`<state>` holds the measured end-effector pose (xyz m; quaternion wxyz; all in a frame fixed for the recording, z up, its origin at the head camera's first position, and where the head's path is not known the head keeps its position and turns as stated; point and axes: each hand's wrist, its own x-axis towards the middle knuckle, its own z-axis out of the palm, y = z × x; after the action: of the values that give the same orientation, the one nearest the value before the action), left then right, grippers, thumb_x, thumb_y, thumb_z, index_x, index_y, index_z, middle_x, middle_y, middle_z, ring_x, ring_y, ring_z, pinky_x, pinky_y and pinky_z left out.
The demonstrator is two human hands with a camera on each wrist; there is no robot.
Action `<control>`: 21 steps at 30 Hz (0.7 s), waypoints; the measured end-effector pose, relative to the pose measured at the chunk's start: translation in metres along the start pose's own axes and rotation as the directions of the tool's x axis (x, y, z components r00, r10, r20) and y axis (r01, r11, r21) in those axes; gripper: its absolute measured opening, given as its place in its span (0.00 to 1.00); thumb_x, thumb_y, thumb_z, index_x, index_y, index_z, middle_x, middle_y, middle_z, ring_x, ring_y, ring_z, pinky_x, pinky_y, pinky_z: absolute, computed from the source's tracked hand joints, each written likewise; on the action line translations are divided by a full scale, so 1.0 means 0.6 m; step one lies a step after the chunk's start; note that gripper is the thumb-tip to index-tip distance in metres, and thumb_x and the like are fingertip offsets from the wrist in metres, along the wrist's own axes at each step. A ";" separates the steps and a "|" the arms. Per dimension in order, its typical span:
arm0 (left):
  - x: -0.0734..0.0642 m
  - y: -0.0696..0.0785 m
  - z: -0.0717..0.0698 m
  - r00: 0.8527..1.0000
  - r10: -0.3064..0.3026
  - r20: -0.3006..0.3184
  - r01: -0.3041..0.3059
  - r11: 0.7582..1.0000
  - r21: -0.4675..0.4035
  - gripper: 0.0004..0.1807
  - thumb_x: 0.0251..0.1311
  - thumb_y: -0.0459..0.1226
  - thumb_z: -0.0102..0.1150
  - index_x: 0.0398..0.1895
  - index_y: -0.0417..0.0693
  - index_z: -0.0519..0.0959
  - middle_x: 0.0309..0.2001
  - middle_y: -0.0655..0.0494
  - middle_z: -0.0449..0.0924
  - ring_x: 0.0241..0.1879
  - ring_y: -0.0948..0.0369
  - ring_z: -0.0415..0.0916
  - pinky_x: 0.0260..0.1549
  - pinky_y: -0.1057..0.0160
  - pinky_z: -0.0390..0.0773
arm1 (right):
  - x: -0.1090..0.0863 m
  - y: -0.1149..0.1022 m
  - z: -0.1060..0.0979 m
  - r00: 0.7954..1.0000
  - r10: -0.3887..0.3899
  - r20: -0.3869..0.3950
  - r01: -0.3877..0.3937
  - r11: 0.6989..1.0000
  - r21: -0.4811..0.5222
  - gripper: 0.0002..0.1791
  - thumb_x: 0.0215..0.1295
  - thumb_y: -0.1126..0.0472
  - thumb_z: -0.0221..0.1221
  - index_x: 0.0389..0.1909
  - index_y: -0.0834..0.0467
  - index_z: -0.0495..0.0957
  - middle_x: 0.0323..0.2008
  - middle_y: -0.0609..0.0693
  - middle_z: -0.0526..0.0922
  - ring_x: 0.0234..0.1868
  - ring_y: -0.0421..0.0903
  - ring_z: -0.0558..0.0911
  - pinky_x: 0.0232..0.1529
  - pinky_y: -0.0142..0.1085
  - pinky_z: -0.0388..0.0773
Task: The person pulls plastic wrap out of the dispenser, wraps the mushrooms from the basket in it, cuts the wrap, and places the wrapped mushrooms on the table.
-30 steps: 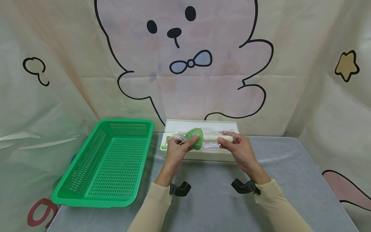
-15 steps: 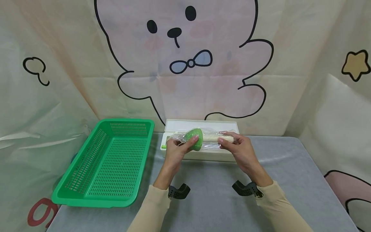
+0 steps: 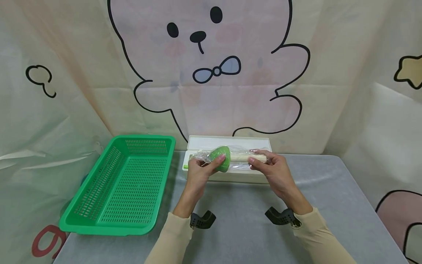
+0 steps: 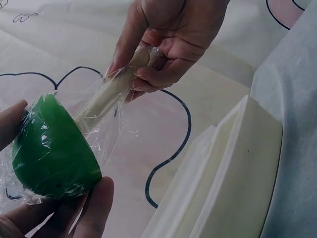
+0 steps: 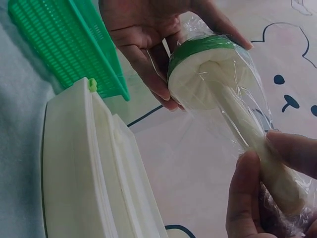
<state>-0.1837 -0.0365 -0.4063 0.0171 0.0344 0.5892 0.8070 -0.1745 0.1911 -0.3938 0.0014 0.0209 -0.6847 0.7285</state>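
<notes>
Clear plastic film wraps a mushroom-shaped piece with a rounded green cap [image 3: 219,151] and a long cream stem [image 4: 106,96]. My left hand [image 3: 197,178] grips the cap, its thumb on the near side and its other fingers behind. My right hand [image 3: 275,172] pinches the far end of the stem through the film, between thumb and fingers. In the right wrist view the pale gilled underside [image 5: 190,79] of the cap faces the camera. The piece lies crosswise, held above a long cream box [image 3: 239,177] whose white lid [image 3: 229,140] stands raised behind.
To the left, a green perforated basket [image 3: 150,227] stands on the grey-covered table [image 3: 237,227]. A small bright green clip [image 5: 92,85] sits at the box's left end. A printed curtain [image 3: 211,121] rises right behind the box, with more curtain on both sides.
Both hands keep their hold on the mushroom-shaped piece almost without moving; the wrists have drifted slightly apart. The right side curtain, with its star, has shifted to the right.
</notes>
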 end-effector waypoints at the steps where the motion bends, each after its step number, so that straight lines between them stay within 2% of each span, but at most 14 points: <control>1: 0.000 0.000 0.000 1.000 0.001 0.001 -0.001 1.000 0.000 0.22 0.57 0.37 0.74 0.49 0.32 0.80 0.44 0.46 0.82 0.41 0.59 0.81 0.45 0.59 0.84 | -0.001 0.000 0.000 1.000 0.000 0.000 0.000 1.000 -0.004 0.25 0.67 0.69 0.65 0.61 0.77 0.72 0.47 0.50 0.82 0.38 0.42 0.85 0.46 0.34 0.83; 12: -0.005 0.005 -0.002 1.000 0.010 0.012 -0.010 1.000 -0.006 0.22 0.58 0.37 0.74 0.50 0.33 0.79 0.45 0.46 0.82 0.42 0.59 0.82 0.46 0.57 0.84 | -0.005 -0.004 0.001 1.000 -0.013 0.013 0.013 1.000 -0.013 0.25 0.67 0.68 0.66 0.60 0.77 0.73 0.48 0.52 0.80 0.37 0.42 0.84 0.46 0.33 0.82; 21: -0.012 0.002 -0.005 1.000 -0.013 0.005 0.013 1.000 0.017 0.23 0.57 0.39 0.75 0.50 0.34 0.80 0.45 0.46 0.82 0.42 0.59 0.81 0.45 0.58 0.84 | -0.013 -0.004 0.000 1.000 -0.009 0.023 0.010 0.999 -0.045 0.25 0.67 0.67 0.66 0.59 0.77 0.74 0.48 0.53 0.79 0.37 0.43 0.84 0.45 0.33 0.82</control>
<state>-0.1767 -0.0400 -0.4065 0.0235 0.0328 0.5961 0.8019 -0.1668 0.1915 -0.3919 -0.0024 0.0325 -0.7009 0.7125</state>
